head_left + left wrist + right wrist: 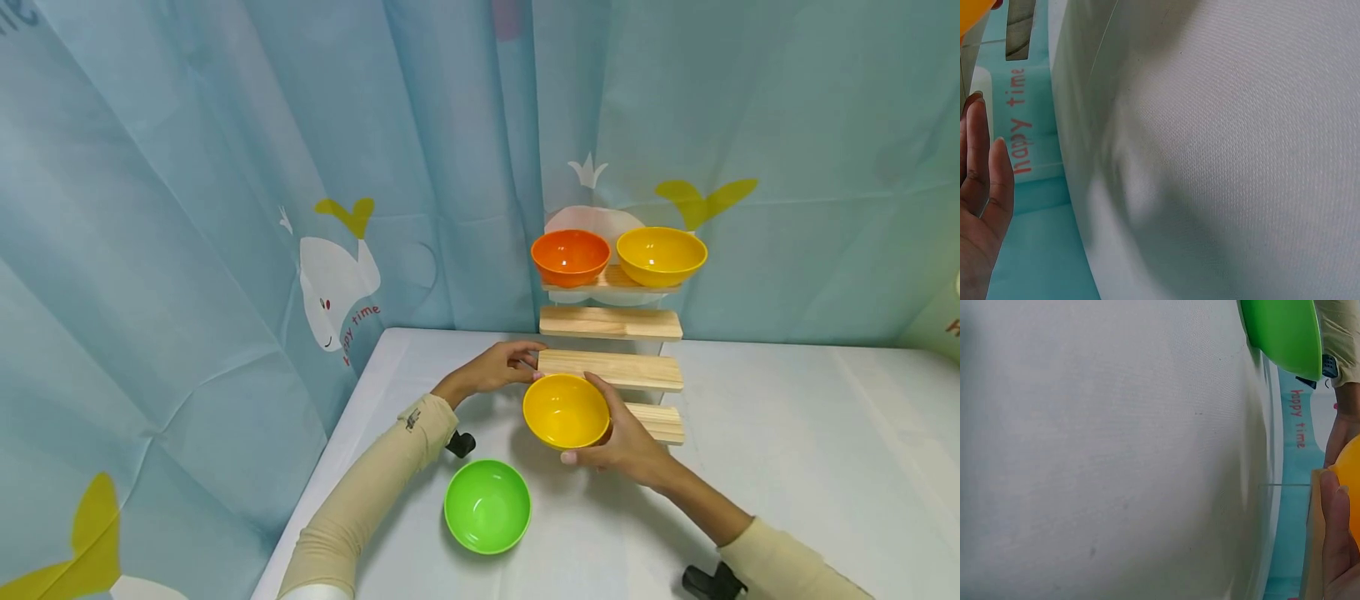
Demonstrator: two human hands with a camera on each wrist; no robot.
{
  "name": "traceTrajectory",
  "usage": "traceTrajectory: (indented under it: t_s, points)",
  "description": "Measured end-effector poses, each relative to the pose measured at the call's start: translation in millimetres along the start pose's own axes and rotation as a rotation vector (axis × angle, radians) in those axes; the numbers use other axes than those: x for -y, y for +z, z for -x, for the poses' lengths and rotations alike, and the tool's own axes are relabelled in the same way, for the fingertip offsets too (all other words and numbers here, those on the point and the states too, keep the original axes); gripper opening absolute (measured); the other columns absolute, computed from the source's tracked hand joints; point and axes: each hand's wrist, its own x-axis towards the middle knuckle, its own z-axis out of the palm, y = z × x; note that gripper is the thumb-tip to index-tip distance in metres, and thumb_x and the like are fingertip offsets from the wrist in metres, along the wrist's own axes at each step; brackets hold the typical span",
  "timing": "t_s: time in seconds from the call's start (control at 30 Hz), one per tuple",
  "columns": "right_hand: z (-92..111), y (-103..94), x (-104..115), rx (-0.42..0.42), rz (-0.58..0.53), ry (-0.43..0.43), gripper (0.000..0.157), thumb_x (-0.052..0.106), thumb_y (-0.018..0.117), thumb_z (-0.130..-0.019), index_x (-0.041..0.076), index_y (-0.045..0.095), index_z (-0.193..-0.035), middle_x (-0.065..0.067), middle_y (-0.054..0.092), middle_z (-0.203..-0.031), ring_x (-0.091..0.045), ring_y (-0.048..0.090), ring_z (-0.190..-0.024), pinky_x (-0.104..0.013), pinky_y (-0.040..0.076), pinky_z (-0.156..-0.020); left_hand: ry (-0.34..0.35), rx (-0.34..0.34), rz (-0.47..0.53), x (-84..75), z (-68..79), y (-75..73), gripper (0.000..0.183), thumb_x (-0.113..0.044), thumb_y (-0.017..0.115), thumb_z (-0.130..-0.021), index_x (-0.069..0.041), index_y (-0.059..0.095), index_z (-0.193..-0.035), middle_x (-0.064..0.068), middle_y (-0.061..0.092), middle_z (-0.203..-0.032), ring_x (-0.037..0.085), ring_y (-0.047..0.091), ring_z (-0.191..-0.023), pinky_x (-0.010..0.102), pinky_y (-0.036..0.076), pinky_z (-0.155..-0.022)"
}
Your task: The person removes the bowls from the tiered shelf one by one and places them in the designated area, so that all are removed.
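Beige sleeves [367, 508] nearest, right-hand grip [628, 446] around a round, mouth-up yellow bowl [566, 411], left hand [495, 367] loosely extended beside it.

Pale blue curtains [465, 150] fall in creased folds behind the white-covered desk [810, 450] and down its left side, and from here I can make out a smiling white whale print [322, 283], yellow leafy sprouts [699, 212] and red "happy time" lettering [1021, 145] on the fabric, all in soft, even light.
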Motion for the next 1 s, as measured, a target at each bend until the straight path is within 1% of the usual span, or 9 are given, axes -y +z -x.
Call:
traceTrajectory:
  t_s: [0.13,0.37,0.5,0.63,0.73,0.87,0.97,1.0]
  points:
    - [-1.0,0.9,-1.0,-0.012,-0.008,-0.003,0.118,0.023,0.09,-0.073,0.017,0.011,-0.16,-0.024,0.03,-0.152,-0.037,0.051,-0.109,-0.038,0.057,-0.058,-0.001,0.0,-0.003,0.0,-0.2,0.3,0.053,-0.02,0.07,-0.096,-0.012,0.053,-0.146,0.012,0.066,-0.127,0.019,0.064,-0.112,0.026,0.054,-0.09]
    - [-1.0,0.7,-0.4,-0.01,-0.021,-0.02,0.116,0.022,0.089,-0.074,0.014,0.012,-0.16,-0.025,0.032,-0.15,-0.036,0.054,-0.108,-0.038,0.058,-0.06,0.0,0.007,0.011,1.5,0.1,0.6,0.052,-0.02,0.069,-0.097,-0.012,0.053,-0.146,0.012,0.066,-0.125,0.017,0.064,-0.109,0.025,0.054,-0.088]
    - [-1.4,1.8,-0.9,-0.01,-0.04,-0.02,0.114,0.022,0.089,-0.074,0.015,0.014,-0.159,-0.024,0.032,-0.15,-0.039,0.052,-0.112,-0.038,0.059,-0.064,-0.009,0.007,0.02,0.4,0.7,0.3,0.052,-0.02,0.07,-0.096,-0.011,0.053,-0.145,0.013,0.065,-0.126,0.019,0.064,-0.111,0.026,0.054,-0.09]
    - [-1.0,1.8,-2.0,-0.01,-0.045,-0.039,0.113,0.021,0.089,-0.074,0.013,0.015,-0.159,-0.024,0.033,-0.15,-0.042,0.05,-0.118,-0.038,0.059,-0.07,-0.02,0.007,0.034,-1.1,0.9,0.3,0.053,-0.02,0.07,-0.096,-0.012,0.053,-0.146,0.013,0.065,-0.128,0.02,0.063,-0.114,0.027,0.054,-0.093]
    - [-0.7,0.5,-2.7,-0.011,-0.037,-0.056,0.112,0.021,0.089,-0.074,0.012,0.015,-0.158,-0.024,0.033,-0.15,-0.042,0.05,-0.12,-0.037,0.059,-0.073,-0.026,0.006,0.045,-1.7,1.0,0.4,0.054,-0.02,0.071,-0.096,-0.013,0.052,-0.146,0.012,0.064,-0.127,0.019,0.063,-0.113,0.028,0.054,-0.093]
    - [-0.1,-3.1,-1.7,-0.006,-0.032,-0.069,0.111,0.02,0.088,-0.075,0.012,0.016,-0.158,-0.024,0.033,-0.15,-0.041,0.051,-0.117,-0.036,0.059,-0.071,-0.021,0.008,0.054,-2.0,1.2,0.7,0.057,-0.019,0.071,-0.096,-0.013,0.05,-0.148,0.012,0.065,-0.126,0.019,0.064,-0.111,0.028,0.054,-0.093]
    - [0.6,-6.3,-0.2,-0.007,-0.021,-0.08,0.11,0.02,0.088,-0.075,0.013,0.017,-0.158,-0.023,0.033,-0.151,-0.04,0.051,-0.118,-0.034,0.059,-0.074,-0.01,0.009,0.054,-1.7,1.0,0.8,0.057,-0.018,0.07,-0.096,-0.012,0.05,-0.148,0.012,0.065,-0.125,0.019,0.064,-0.11,0.028,0.054,-0.092]
    - [0.9,-7.3,0.1,-0.008,-0.009,-0.083,0.109,0.02,0.088,-0.075,0.013,0.017,-0.158,-0.022,0.033,-0.151,-0.039,0.052,-0.118,-0.032,0.059,-0.077,-0.006,0.009,0.054,-1.6,0.8,0.7,0.056,-0.018,0.071,-0.096,-0.012,0.05,-0.148,0.013,0.065,-0.125,0.019,0.064,-0.11,0.028,0.054,-0.092]
